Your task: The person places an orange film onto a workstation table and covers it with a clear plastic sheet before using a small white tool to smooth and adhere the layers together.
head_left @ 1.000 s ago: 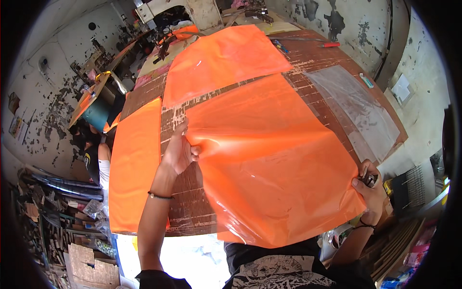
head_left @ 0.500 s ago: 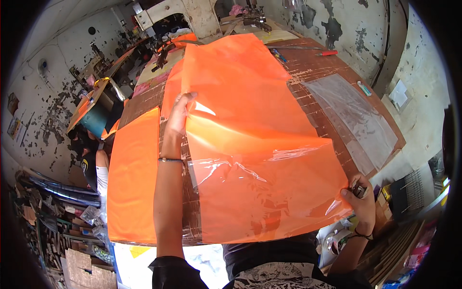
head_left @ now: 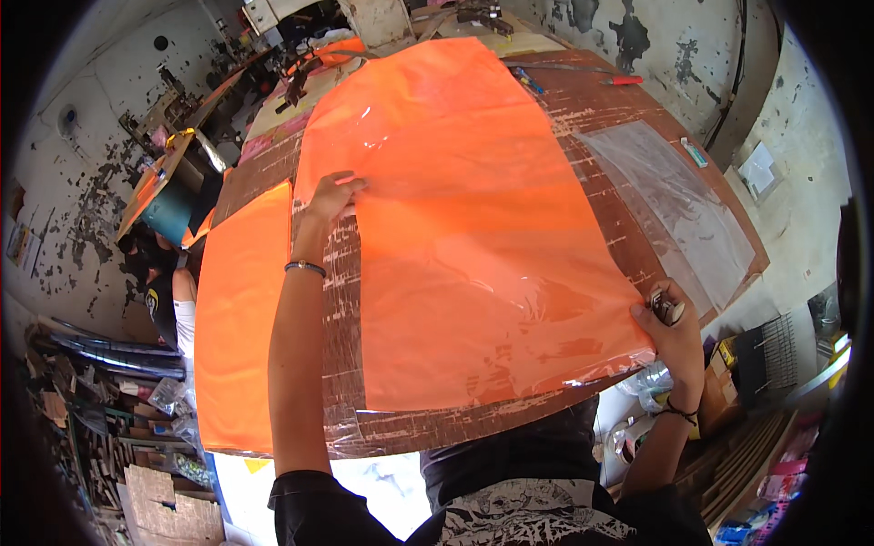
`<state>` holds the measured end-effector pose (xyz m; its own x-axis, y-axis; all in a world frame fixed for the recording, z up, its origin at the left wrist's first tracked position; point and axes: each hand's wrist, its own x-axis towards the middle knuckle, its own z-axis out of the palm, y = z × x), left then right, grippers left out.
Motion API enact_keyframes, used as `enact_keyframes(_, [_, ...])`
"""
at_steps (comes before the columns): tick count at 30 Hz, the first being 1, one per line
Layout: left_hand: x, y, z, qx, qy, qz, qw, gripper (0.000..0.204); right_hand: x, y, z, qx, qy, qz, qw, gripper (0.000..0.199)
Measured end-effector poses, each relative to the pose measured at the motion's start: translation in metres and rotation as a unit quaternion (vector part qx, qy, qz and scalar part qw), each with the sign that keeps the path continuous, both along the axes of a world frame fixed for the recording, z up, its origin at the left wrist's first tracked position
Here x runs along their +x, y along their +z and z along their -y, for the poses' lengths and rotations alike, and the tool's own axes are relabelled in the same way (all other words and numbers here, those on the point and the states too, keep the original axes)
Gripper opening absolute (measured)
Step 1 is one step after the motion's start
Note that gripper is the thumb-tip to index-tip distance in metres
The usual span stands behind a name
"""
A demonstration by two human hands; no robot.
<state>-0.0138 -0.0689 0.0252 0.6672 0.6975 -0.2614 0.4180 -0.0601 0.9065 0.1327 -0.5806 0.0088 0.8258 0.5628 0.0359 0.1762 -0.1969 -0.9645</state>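
A long orange sheet (head_left: pixel 455 173) covers the middle of the brown worktable (head_left: pixel 337 364), its near part glossy under clear plastic film (head_left: pixel 510 328). My left hand (head_left: pixel 335 195) is closed in a pinch on the sheet's left edge. At the near right corner my right hand (head_left: pixel 678 338) grips the layered edge between thumb and fingers. A small metal object (head_left: pixel 665 307) also sits in that hand, its kind unclear. To the left of my forearm lies a folded orange piece (head_left: pixel 238 318), flat on the table.
Clear plastic sheets (head_left: pixel 674 209) lie on the table's right side. A red-handled tool (head_left: pixel 624 80) and a small pale-green item (head_left: pixel 694 152) rest near the far right edge. A sewing machine (head_left: pixel 378 20) stands at the back. At left, a person (head_left: pixel 164 291) sits low beside scrap piles (head_left: pixel 137 428).
The orange sheet has slid away from me and lies flatter, its raised fold gone. My right hand has moved up and slightly left with the corner. My left hand has shifted slightly left.
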Motion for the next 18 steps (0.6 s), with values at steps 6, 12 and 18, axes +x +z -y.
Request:
enact_keyframes(6, [-0.080,-0.020,0.033,0.316,0.032,0.060,0.946,0.048,-0.005,0.015,-0.008,-0.035,-0.028,-0.035,0.998,0.019])
enact_keyframes(12, [-0.153,0.028,0.225,0.366,-0.339,-0.071,0.864,0.079,-0.022,0.011,0.015,-0.088,0.039,-0.117,0.988,0.025])
enact_keyframes(18, [-0.180,-0.009,0.295,0.433,-0.281,-0.154,0.843,0.102,-0.032,-0.001,0.026,-0.039,0.000,-0.107,0.993,0.023])
